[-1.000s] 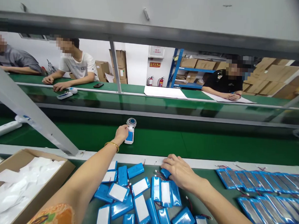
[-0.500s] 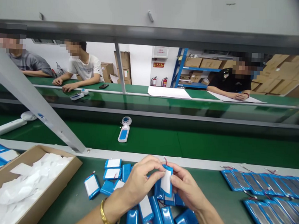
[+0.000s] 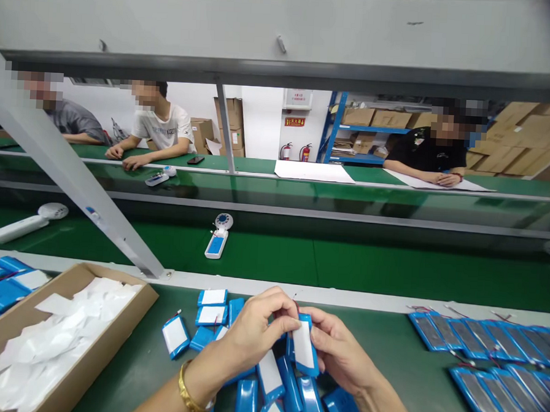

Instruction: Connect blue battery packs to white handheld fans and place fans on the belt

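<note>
My left hand (image 3: 259,328), with a gold bracelet at the wrist, pinches the upper left corner of a blue battery pack (image 3: 304,348) that has a white patch on its face. My right hand (image 3: 336,344) grips the same pack along its right side. Thin wires rise from the pack's top, partly hidden by my fingers. Beneath and around both hands lies a loose pile of blue packs (image 3: 247,403), several with white patches. One patched pack (image 3: 175,335) rests apart, left of the pile.
A cardboard box (image 3: 106,338) of white paper pieces stands at left, beside more blue packs (image 3: 3,293). Rows of packs (image 3: 484,340) lie at right. Beyond the rail, a white handheld fan (image 3: 216,243) lies on the green belt. Three people sit across.
The held pack has tilted, its lower end now further right and nearer me. The camera view has shifted slightly, and the fans on the belt stand further left relative to the bench.
</note>
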`<control>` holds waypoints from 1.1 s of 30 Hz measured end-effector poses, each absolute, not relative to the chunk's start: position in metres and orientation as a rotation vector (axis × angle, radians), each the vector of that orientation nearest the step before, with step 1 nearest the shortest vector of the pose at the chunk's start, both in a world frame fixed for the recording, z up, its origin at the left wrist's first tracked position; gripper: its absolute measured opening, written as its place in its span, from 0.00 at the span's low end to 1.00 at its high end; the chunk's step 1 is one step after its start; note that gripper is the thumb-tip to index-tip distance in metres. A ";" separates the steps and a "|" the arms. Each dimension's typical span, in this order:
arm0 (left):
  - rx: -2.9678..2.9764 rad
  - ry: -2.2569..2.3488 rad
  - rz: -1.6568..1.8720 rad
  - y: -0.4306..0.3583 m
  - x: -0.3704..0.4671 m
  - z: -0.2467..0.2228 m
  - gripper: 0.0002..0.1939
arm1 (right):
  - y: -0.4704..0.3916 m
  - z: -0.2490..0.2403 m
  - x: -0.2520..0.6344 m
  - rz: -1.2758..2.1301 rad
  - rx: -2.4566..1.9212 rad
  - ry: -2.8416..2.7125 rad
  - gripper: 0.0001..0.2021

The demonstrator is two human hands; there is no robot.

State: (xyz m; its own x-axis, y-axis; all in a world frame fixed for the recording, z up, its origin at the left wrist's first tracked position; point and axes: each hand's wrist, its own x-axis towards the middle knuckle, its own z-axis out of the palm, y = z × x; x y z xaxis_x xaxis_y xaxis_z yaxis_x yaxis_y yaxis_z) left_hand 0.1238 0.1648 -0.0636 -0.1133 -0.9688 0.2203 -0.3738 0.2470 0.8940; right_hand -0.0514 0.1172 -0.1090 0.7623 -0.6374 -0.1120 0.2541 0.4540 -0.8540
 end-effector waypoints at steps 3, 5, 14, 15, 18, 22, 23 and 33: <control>1.272 -1.662 -0.883 0.166 0.124 -0.062 0.06 | 0.119 -0.109 -0.050 -0.565 -0.913 0.458 0.21; 1.270 -1.682 -0.876 0.167 0.124 -0.061 0.06 | 0.121 -0.109 -0.048 -0.569 -0.904 0.461 0.21; 1.259 -1.736 -0.757 0.169 0.123 -0.064 0.07 | 0.127 -0.108 -0.043 -0.627 -0.846 0.515 0.20; 1.261 -1.745 -0.734 0.169 0.122 -0.065 0.07 | 0.126 -0.108 -0.042 -0.622 -0.834 0.512 0.20; 1.232 -1.818 -0.637 0.170 0.117 -0.069 0.08 | 0.125 -0.106 -0.042 -0.643 -0.778 0.499 0.16; 1.216 -1.775 -0.583 0.169 0.112 -0.071 0.08 | 0.124 -0.101 -0.045 -0.682 -0.790 0.496 0.14; 1.246 -1.712 -0.606 0.168 0.112 -0.071 0.07 | 0.124 -0.101 -0.046 -0.669 -0.813 0.493 0.15; 1.330 -1.580 -0.833 0.164 0.117 -0.071 0.03 | 0.123 -0.107 -0.054 -0.628 -0.841 0.490 0.19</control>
